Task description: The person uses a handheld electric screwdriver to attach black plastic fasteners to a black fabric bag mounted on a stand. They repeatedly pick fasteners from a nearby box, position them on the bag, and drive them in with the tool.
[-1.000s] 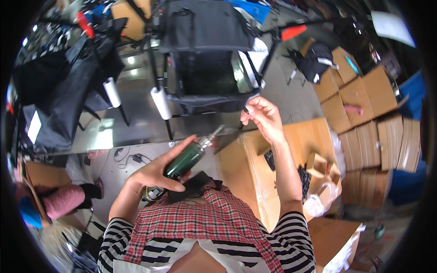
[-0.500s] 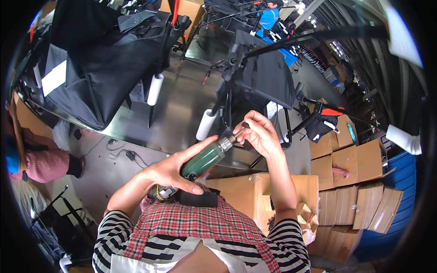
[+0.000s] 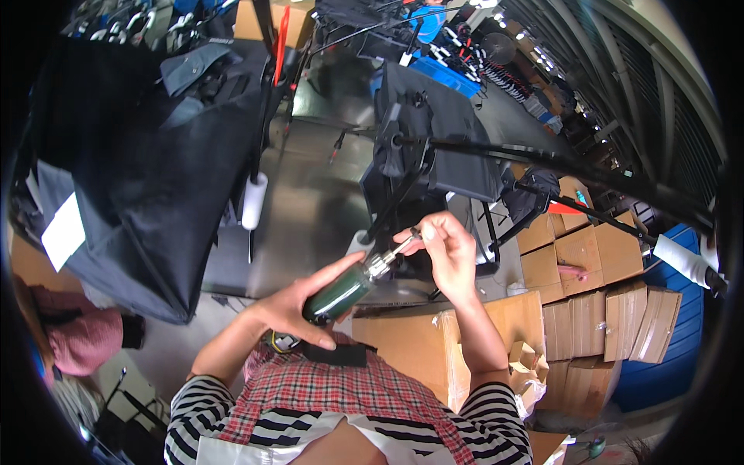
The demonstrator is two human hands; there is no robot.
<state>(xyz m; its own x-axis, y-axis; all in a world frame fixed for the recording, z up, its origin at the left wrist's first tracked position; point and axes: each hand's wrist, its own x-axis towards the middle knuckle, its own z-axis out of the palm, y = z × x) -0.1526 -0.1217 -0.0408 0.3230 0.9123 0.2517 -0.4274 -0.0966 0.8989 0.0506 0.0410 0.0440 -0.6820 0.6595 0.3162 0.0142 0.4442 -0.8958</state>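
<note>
My left hand [image 3: 291, 307] is wrapped round a green electric screwdriver [image 3: 339, 294], held in front of my chest with its silver bit pointing up and to the right. At the bit's tip, my right hand [image 3: 443, 246] pinches a small dark screw [image 3: 416, 233], its fingers closed. The screw meets the bit or lies right against it. Just beyond my hands stands a black tubular frame [image 3: 403, 147] with a dark fabric panel [image 3: 446, 128]. White foam sleeves wrap some of its tubes, such as the foam sleeve [image 3: 362, 243] near the screwdriver.
A metal table [image 3: 302, 209] carries the frame and, on the left, a large black fabric piece [image 3: 147, 186]. Cardboard boxes [image 3: 581, 263] are stacked at the right beside a blue panel [image 3: 659, 341]. An open carton [image 3: 411, 341] sits near my right forearm. Another person [image 3: 85, 345] is at far left.
My view has shifted, and the frame's long tube now lies lower across the right side. Both hands keep their holds on the screwdriver and the screw.
</note>
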